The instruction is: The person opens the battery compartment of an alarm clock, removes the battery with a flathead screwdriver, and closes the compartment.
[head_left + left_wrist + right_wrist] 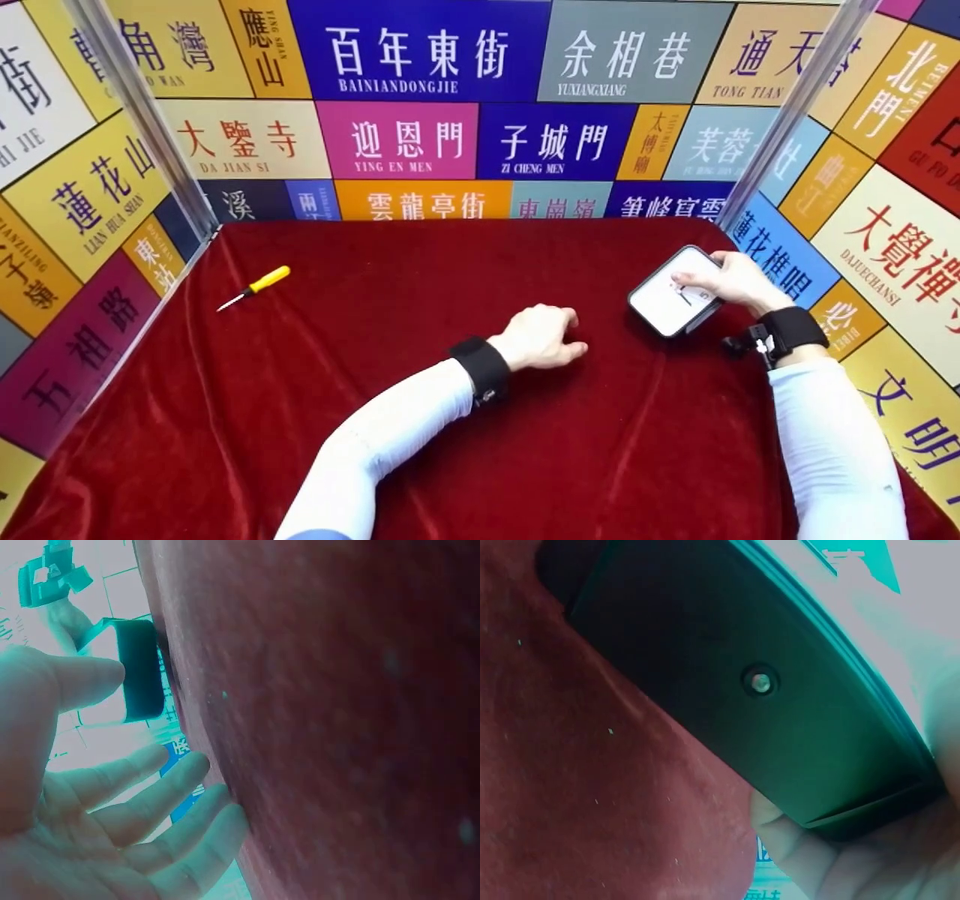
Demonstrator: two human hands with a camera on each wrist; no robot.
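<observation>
At the right of the head view, my right hand (739,281) grips a rounded rectangular device with a white face and black rim (660,300). Its thumb lies on the white face, which carries a small printed picture. In the right wrist view, the device's black side (682,667) shows a small round metal spot, and fingers curl behind its lower end. My left hand (536,337) hovers or rests over the cloth left of the device, fingers loosely bent, holding nothing. A screwdriver (268,280) with a yellow handle lies at the far left, away from both hands.
A dark red velvet cloth (420,277) with folds covers the table. Panels printed with Chinese place names (397,142) stand behind and at both sides. Clear upright posts (150,127) rise near the back corners.
</observation>
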